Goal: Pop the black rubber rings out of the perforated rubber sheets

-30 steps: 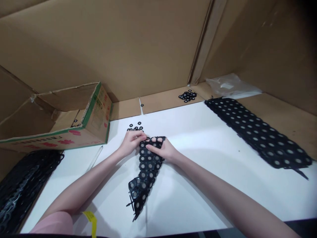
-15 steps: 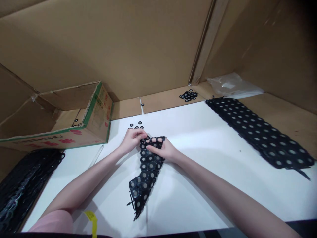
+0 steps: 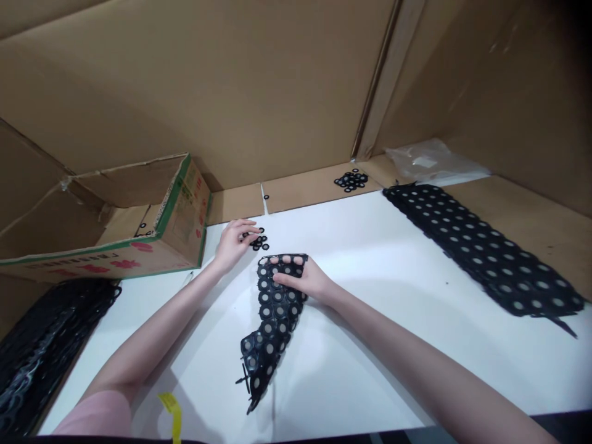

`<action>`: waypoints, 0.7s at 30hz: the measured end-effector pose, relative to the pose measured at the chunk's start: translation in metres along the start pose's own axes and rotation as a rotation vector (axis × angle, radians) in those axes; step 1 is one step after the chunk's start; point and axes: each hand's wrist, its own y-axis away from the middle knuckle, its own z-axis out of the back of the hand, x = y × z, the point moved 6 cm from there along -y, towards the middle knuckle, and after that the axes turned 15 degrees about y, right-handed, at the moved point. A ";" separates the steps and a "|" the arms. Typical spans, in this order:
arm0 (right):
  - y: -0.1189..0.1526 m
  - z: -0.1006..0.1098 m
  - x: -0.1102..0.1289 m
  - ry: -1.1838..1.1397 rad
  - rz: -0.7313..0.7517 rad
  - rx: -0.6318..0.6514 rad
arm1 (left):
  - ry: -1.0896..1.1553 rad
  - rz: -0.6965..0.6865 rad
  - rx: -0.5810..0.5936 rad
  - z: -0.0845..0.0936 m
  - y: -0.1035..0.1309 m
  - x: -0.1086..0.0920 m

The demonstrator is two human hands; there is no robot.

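Observation:
My right hand [image 3: 309, 279] grips a black strip [image 3: 277, 311] patterned with rows of pale round spots. Its thumb lies on the front, and fingertips show through the openings along the top edge. The strip hangs down toward the table's front, with thin loose black ends at its lower tip. My left hand [image 3: 235, 242] is up and to the left of the strip, over a small group of loose black rings [image 3: 259, 240]. Its fingers are apart and the fingertips reach the rings' left side. Whether a ring lies between them is hidden.
A cardboard box [image 3: 185, 213] with green edges stands at the left. Below it lies a black stack [image 3: 55, 339]. A long spotted black sheet [image 3: 481, 246] rests at the right, near a clear plastic bag [image 3: 430, 160]. More rings [image 3: 350, 180] are piled at the back.
My left hand has left the strip's top left corner and moved up and left to the loose rings. My right hand still holds the strip in nearly the same place.

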 end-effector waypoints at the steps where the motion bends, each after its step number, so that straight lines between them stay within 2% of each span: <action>1: 0.000 0.000 0.000 -0.006 -0.003 0.008 | -0.018 -0.042 0.022 -0.001 0.004 -0.008; 6: 0.000 0.002 -0.002 0.007 -0.009 0.004 | 0.198 -0.112 0.291 -0.023 0.025 -0.045; 7: 0.000 0.002 -0.003 0.004 -0.005 0.003 | 0.219 -0.110 0.291 -0.024 0.027 -0.047; 11: -0.001 -0.001 -0.006 -0.099 -0.002 0.055 | 0.214 -0.108 0.108 -0.015 0.025 -0.047; 14: -0.003 -0.004 -0.012 -0.123 -0.032 0.057 | 0.093 -0.225 0.030 -0.010 0.028 -0.056; 16: -0.005 -0.005 -0.015 -0.096 -0.029 0.032 | 0.028 -0.367 0.078 -0.015 0.035 -0.067; 18: -0.007 -0.006 -0.017 -0.059 0.002 0.013 | -0.014 -0.483 0.198 -0.026 0.044 -0.074; 21: -0.007 -0.007 -0.015 0.019 0.063 -0.021 | -0.090 -0.546 0.286 -0.041 0.052 -0.072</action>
